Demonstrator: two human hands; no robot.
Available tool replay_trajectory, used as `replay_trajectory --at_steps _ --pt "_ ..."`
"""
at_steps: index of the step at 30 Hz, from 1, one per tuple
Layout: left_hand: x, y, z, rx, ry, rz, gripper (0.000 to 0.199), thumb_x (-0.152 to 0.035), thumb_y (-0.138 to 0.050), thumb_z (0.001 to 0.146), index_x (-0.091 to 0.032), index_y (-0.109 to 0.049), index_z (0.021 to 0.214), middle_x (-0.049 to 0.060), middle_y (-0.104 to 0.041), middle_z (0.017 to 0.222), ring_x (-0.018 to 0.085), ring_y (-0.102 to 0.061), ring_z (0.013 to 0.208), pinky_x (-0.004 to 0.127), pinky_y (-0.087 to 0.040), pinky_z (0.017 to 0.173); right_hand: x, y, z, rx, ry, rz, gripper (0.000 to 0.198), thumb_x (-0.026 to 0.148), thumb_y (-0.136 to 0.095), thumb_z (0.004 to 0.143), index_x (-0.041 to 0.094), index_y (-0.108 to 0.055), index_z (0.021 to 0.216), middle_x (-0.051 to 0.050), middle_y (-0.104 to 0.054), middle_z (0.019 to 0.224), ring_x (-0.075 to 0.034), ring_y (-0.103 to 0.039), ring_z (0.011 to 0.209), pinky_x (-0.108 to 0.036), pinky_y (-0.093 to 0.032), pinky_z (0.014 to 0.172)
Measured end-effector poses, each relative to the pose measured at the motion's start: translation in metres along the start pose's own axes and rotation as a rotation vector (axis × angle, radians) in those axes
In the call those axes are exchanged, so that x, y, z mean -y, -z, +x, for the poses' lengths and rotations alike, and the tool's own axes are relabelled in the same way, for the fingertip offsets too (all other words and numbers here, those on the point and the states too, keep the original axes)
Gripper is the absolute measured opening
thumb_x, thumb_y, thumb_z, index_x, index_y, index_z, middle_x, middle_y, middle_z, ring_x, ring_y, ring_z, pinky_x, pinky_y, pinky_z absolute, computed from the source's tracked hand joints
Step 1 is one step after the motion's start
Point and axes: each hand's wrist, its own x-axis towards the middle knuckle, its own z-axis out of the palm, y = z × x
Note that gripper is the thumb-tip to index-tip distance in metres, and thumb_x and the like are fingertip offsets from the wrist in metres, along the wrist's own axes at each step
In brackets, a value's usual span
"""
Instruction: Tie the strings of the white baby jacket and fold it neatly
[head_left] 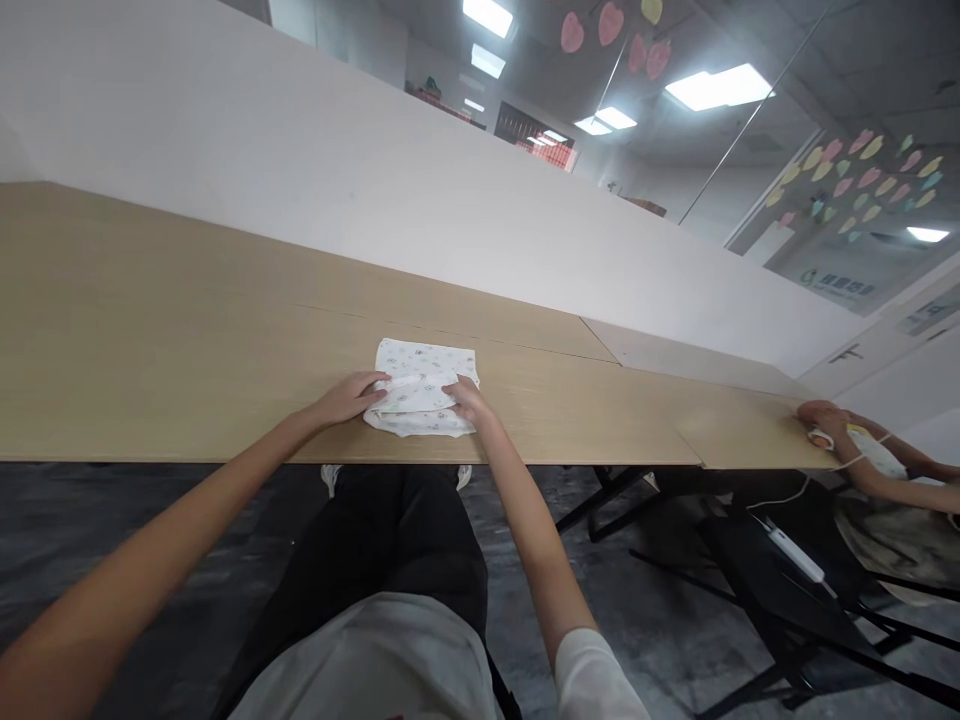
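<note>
A white cloth (426,358) with small printed figures lies partly folded on the wooden table, close to its front edge. It has a raised fold across its middle, and its near layer sticks out below that fold. At the cloth's left edge, my left hand (350,396) pinches the fold between thumb and fingers. My right hand (466,398) grips the same fold at the right side, fingers resting on top of the fabric. My fingertips partly cover both ends of the fold.
The table (187,340) runs along a low white wall (360,190) with glass above. At the far right another person's hands (829,418) rest at the table's end. A black chair (780,590) holding a white power strip (799,555) stands below, right.
</note>
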Motion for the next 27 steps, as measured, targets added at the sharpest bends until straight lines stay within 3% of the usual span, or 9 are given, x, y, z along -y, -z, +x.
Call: replay_trajectory --at_steps 2,6,13,16,22,27 --pt "0.002 -0.001 -0.001 0.016 -0.011 0.05 0.085 -0.077 -0.035 0.082 -0.012 -0.059 0.132 0.018 -0.058 0.139 0.033 -0.053 0.127 0.043 -0.039 0.109 -0.001 0.005 -0.002 -0.02 -0.034 -0.061 0.039 0.018 -0.06 0.074 0.023 -0.062 0.113 -0.004 -0.067 0.101 -0.017 -0.063 0.084 -0.033 -0.06 0.073" --pt "0.001 -0.003 -0.003 0.022 -0.007 0.142 0.09 -0.08 -0.028 0.083 -0.012 -0.058 0.134 0.018 -0.056 0.141 0.033 -0.048 0.132 0.045 -0.034 0.113 -0.003 0.009 -0.003 -0.077 0.068 -0.199 0.053 0.012 -0.056 0.07 0.023 -0.063 0.121 -0.004 -0.065 0.114 -0.014 -0.062 0.083 -0.029 -0.061 0.074" --pt "-0.001 -0.003 -0.003 0.041 -0.005 0.199 0.092 -0.081 -0.025 0.084 -0.012 -0.056 0.136 0.017 -0.056 0.143 0.032 -0.047 0.134 0.042 -0.033 0.113 -0.003 0.009 0.0 -0.127 0.034 -0.369 0.044 0.005 -0.045 0.075 0.014 -0.073 0.109 -0.008 -0.068 0.108 -0.013 -0.064 0.069 -0.025 -0.059 0.058" --pt "0.0 -0.004 -0.003 0.044 -0.012 0.246 0.089 -0.079 -0.028 0.085 -0.013 -0.056 0.137 0.016 -0.055 0.143 0.032 -0.047 0.134 0.042 -0.034 0.112 0.0 0.011 -0.004 -0.102 0.01 -0.54 0.041 0.005 -0.047 0.08 0.013 -0.073 0.112 -0.007 -0.071 0.1 -0.012 -0.066 0.062 -0.024 -0.056 0.06" --pt "0.002 -0.01 -0.004 0.066 0.034 0.395 0.082 -0.07 -0.025 0.09 -0.016 -0.048 0.147 0.014 -0.045 0.153 0.032 -0.039 0.142 0.044 -0.028 0.115 -0.003 0.003 -0.013 -0.131 0.123 -1.122 0.029 0.007 -0.05 0.088 0.011 -0.074 0.103 -0.016 -0.073 0.109 -0.023 -0.069 0.104 -0.028 -0.052 0.088" --pt "0.001 -0.011 -0.008 0.116 0.018 0.461 0.078 -0.065 -0.021 0.094 -0.017 -0.04 0.152 0.012 -0.035 0.159 0.028 -0.031 0.147 0.043 -0.023 0.117 -0.003 -0.007 -0.019 -0.112 0.116 -1.345 0.032 0.01 -0.043 0.094 0.011 -0.071 0.109 -0.019 -0.072 0.111 -0.024 -0.07 0.103 -0.03 -0.053 0.084"
